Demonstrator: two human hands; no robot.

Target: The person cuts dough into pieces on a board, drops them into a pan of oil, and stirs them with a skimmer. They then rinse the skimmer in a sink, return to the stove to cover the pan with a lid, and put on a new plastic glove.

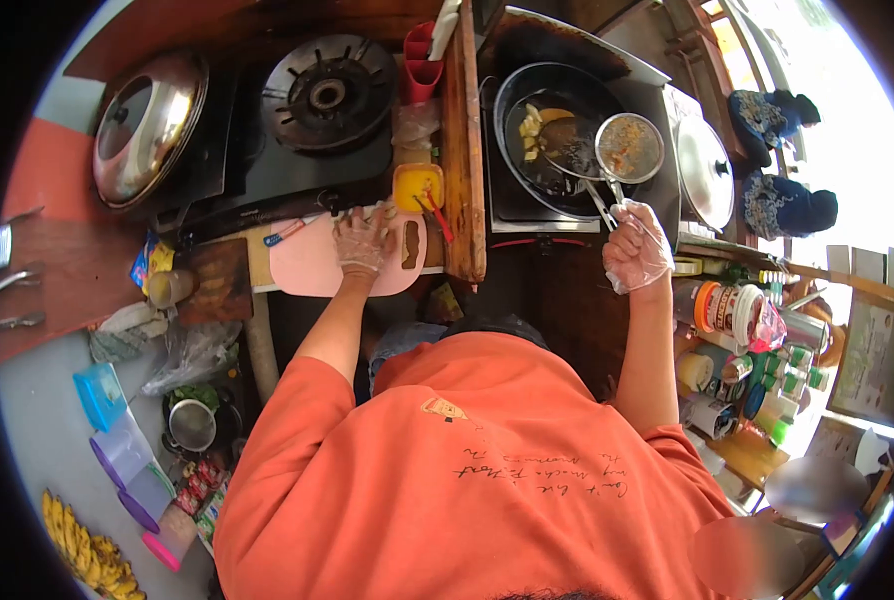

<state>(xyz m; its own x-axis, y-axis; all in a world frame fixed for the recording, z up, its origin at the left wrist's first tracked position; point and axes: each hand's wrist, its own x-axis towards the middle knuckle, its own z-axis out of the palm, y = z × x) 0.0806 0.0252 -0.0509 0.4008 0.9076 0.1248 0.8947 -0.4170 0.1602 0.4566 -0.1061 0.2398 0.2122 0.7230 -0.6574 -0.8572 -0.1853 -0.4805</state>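
My right hand [637, 248], in a clear plastic glove, is closed round the handle of a round mesh strainer [629, 148]. Brown and orange bits lie in the strainer's mesh, which overlaps the right rim of a dark wok [508, 140]. Inside the wok are pale yellow pieces [530, 130] and a turner [570, 143], whose handle end comes close to my right hand. My left hand [360, 242], gloved too, rests with fingers spread on a pink cutting board [302, 272]. A small knife [294, 230] lies at the board's left.
A wooden partition [464, 160] stands between the wok and a second burner [327, 93]. Beside the board is a yellow container [407, 186] with a red-handled tool. A lid [705, 172] lies right of the wok; jars [737, 315] crowd the right shelf. Bananas [87, 550] lie lower left.
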